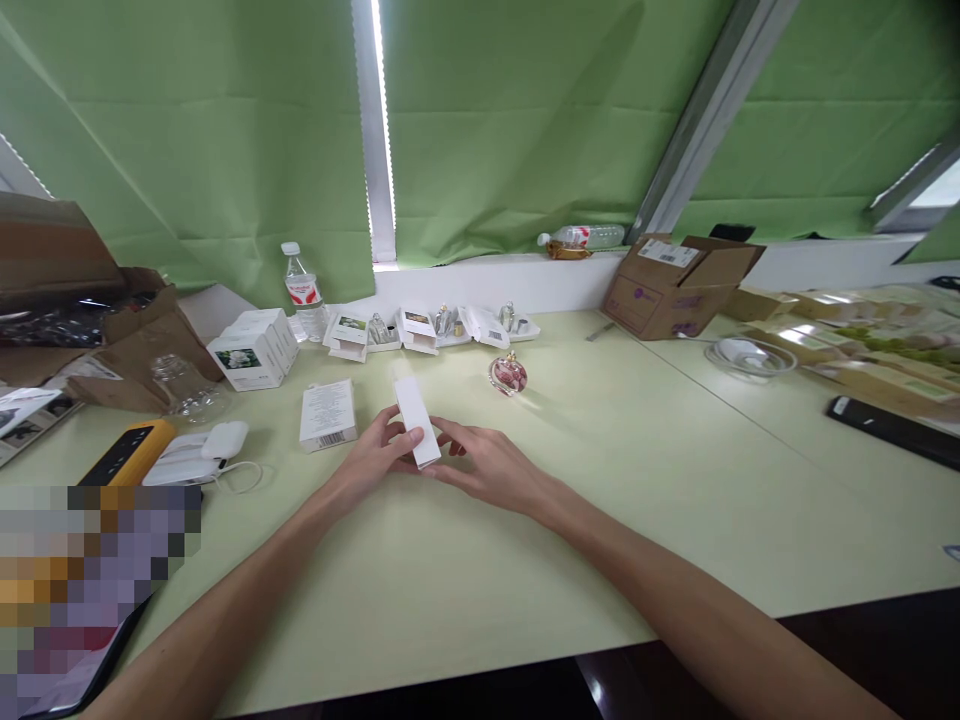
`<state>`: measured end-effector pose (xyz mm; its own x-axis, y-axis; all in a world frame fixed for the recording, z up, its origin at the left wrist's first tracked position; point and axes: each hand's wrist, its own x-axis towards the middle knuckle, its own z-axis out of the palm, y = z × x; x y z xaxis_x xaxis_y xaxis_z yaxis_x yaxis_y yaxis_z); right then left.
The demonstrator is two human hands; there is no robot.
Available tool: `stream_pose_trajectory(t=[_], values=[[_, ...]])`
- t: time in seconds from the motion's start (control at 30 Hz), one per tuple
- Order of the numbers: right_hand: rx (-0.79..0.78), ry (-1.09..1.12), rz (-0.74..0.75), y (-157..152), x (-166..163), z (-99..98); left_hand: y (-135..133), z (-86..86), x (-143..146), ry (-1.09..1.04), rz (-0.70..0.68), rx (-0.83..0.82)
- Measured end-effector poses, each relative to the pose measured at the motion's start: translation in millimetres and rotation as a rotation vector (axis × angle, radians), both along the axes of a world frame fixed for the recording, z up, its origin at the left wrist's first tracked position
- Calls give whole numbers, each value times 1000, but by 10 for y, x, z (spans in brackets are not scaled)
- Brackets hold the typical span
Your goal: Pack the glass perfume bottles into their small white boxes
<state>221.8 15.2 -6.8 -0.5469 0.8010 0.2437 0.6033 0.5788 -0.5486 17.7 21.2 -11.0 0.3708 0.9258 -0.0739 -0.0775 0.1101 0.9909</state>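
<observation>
A slim white carton (pixel 417 420) is tilted above the table, its narrow side facing me. My left hand (pixel 382 447) grips it, the thumb pressed on its near face and the fingers behind. At its right lower end, my right hand (pixel 487 462) holds it between thumb and forefinger, the other fingers curled. A white printed box (pixel 328 415) with a barcode lies left of my hands. Beyond my right hand stands a round pink, jewelled perfume bottle (pixel 508 374) with a gold-coloured top. Any contents of the carton are hidden.
Opened white boxes (pixel 420 332) with small bottles line the back. White boxes (pixel 255 350), a water bottle (pixel 301 292) and a yellow device (pixel 127 453) are leftward. A cardboard carton (pixel 660 295), coiled cable (pixel 750 358) and black bar (pixel 892 430) lie rightward.
</observation>
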Motion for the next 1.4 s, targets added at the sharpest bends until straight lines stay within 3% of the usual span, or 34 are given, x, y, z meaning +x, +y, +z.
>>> stream_pose_trajectory(t=[1.4], values=[[-1,-3,1,-2,6,1,9,-12,12,31,18,19]])
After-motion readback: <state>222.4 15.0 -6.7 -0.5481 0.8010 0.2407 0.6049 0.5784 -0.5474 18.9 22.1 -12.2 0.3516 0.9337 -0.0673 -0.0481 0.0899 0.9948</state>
